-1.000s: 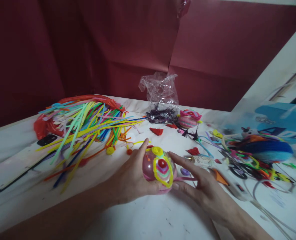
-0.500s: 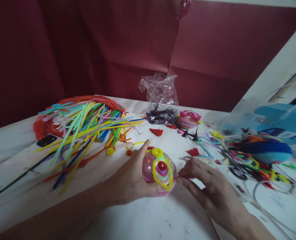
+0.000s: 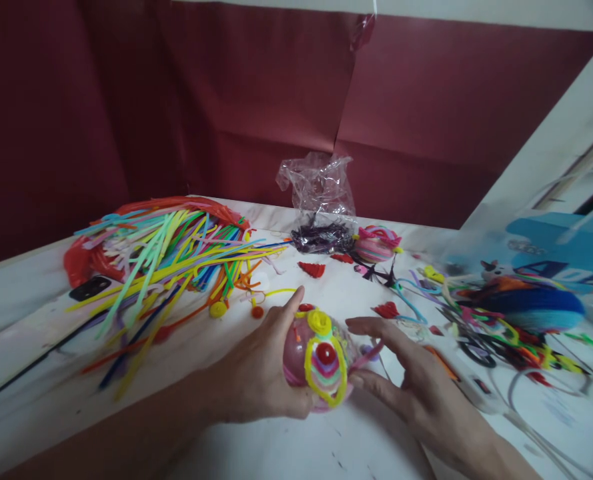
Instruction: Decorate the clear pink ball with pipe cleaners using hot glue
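Note:
My left hand [image 3: 256, 370] wraps around a pink ball [image 3: 296, 343] at the middle front, thumb up along its left side. The ball carries a yellow pipe-cleaner loop [image 3: 311, 390], a red bead-like nose [image 3: 325, 354] and a yellow coil [image 3: 319, 323]. On the ball's right side, a pink pipe cleaner [image 3: 369, 357] sticks out. Around that piece my right hand [image 3: 421, 380] stands open, index finger and thumb apart; the thumb tip is close to the ball. Whether it touches, I cannot tell.
Many coloured pipe cleaners [image 3: 176, 247] spread at left beside a phone [image 3: 21, 333]. Behind stand a clear plastic bag [image 3: 319, 193] and another decorated pink ball [image 3: 376, 245]. At right lie a blue ball [image 3: 536, 310], scissors [image 3: 476, 353], scraps, cables and a white orange-striped device [image 3: 469, 387].
My right finger and thumb, pinched at the ball's right side before, have spread apart, and the pink pipe cleaner now shows between them. My left hand keeps its hold on the ball.

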`<state>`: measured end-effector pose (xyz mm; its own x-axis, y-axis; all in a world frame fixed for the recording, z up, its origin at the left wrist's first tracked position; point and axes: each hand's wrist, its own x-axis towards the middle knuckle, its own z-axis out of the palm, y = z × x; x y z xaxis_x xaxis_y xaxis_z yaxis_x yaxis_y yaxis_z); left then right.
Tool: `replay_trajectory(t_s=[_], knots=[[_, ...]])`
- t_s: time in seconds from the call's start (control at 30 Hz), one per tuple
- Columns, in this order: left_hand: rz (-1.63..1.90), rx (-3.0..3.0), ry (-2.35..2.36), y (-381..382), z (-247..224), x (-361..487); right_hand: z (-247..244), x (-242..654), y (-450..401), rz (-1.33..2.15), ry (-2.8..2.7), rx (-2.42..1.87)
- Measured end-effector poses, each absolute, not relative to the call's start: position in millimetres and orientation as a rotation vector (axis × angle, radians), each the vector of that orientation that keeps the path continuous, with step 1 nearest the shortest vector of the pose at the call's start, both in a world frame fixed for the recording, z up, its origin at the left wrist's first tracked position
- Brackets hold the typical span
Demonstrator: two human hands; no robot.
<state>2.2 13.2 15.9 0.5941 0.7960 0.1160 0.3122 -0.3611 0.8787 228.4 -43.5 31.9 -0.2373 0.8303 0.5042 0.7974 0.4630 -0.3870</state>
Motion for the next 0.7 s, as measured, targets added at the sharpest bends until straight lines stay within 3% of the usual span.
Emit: replay_trajectory(t_s=[0.2, 0.7], knots=[[0.652, 2.006, 0.863, 14, 22, -2, 31, 229, -44, 0.250, -2.054, -1.428], [0.584, 1.985, 0.790, 17, 26, -4, 28, 220, -44, 0.176, -2.044, -1.303]])
